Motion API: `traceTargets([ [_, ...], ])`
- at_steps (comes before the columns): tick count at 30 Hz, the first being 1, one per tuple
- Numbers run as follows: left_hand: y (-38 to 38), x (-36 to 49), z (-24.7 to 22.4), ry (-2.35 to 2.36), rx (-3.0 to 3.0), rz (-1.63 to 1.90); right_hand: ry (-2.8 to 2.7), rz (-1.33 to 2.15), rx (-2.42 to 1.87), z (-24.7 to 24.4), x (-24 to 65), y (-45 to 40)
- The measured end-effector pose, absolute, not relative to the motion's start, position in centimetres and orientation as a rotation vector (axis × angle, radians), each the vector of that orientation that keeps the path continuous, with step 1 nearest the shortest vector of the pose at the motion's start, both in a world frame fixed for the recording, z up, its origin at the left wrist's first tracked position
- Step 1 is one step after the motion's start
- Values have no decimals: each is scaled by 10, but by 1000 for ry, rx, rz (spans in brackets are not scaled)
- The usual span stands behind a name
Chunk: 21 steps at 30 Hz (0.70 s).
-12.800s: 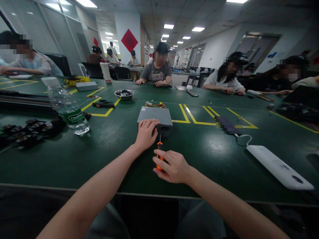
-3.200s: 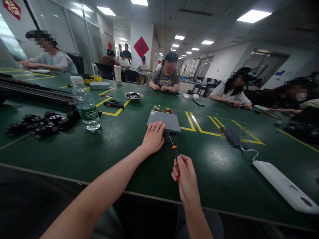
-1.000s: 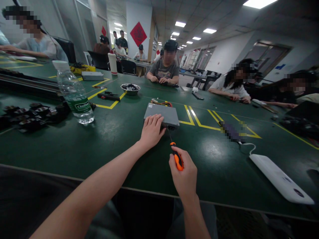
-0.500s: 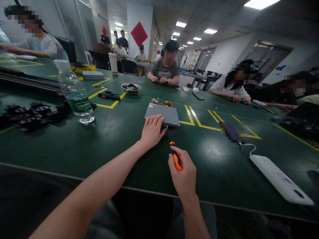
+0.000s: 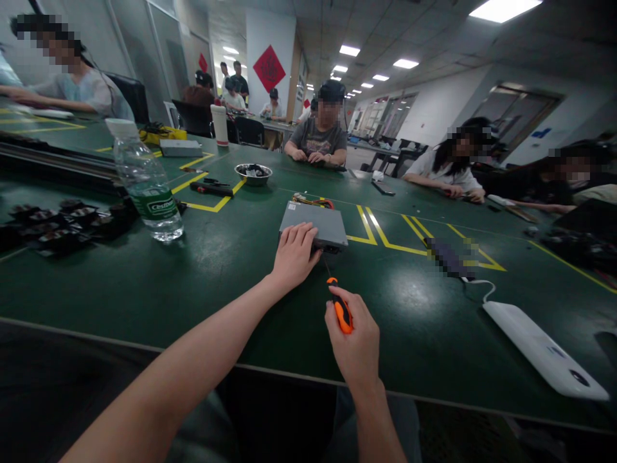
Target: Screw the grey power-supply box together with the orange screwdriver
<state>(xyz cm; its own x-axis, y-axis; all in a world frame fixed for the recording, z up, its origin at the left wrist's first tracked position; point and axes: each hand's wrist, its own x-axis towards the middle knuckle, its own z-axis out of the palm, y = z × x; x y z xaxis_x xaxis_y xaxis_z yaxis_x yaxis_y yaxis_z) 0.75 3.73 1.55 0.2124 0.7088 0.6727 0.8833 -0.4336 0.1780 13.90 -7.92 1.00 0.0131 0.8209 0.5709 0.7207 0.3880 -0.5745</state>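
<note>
A grey metal computer power supply (image 5: 328,222) lies on the green table, its bundled cables (image 5: 313,201) at the far side. Draped over its near left part is my left hand (image 5: 296,251), fingers on the top face and thumb along the near side, gripping it. My right hand (image 5: 355,328) is closed round the orange and black handle of a screwdriver (image 5: 343,315). The thin shaft points up toward the near side of the power supply, close to my left thumb. Whether the tip touches the casing I cannot tell.
To the left stand a water bottle (image 5: 154,199) and dark parts (image 5: 72,225). Beyond are a metal bowl (image 5: 253,173), a black and red tool (image 5: 211,187) and a white tumbler (image 5: 219,125). A white power bank (image 5: 544,350) is cabled to a phone (image 5: 448,257) at right. Several people sit around.
The screwdriver in my right hand has shifted slightly back toward me, its shaft a little lower at the near side. My left hand and the power supply stay in place.
</note>
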Motion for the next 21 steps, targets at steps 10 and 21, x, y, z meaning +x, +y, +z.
traceTargets([
  [10, 38, 8, 15, -1506, -2237, -1040, -1706, 169, -1374, 11, 139, -81],
  [21, 39, 8, 15, -1511, -2236, -1043, -1675, 150, -1365, 10, 140, -81],
])
